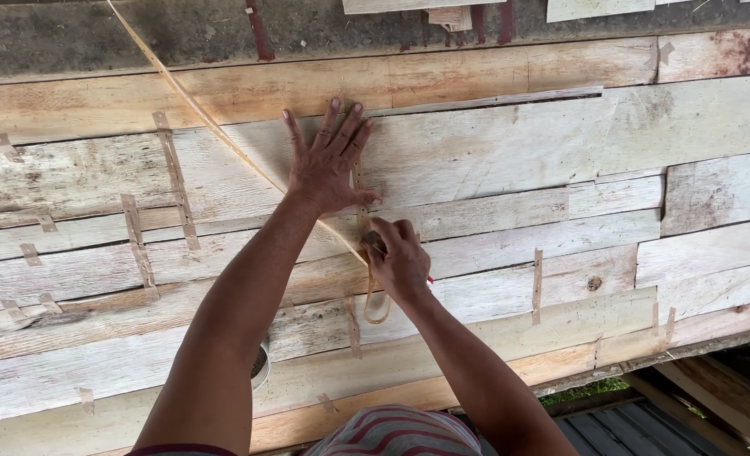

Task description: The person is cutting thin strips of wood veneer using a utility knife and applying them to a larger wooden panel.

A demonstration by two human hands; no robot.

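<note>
Two hands: left hand (328, 165), right hand (400, 257); one long strip (214, 127); one tin (259, 365).

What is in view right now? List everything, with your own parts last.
Wooden panel: one, made of many pale overlapping thin wood sheets, filling most of the view.
Short strips: many, tan, stitched vertically across the sheets, mostly left and centre.
Long strip: one, tan, curving from the top left down to the hands, looped below the right hand.
Round container: one, pale, partly hidden behind the left forearm.
Grass: green patch, lower right under the panel edge.
Left hand: flat, fingers spread, pressing on the panel.
Right hand: closed grip on the long strip; a small red-tipped item shows beside it.
</note>
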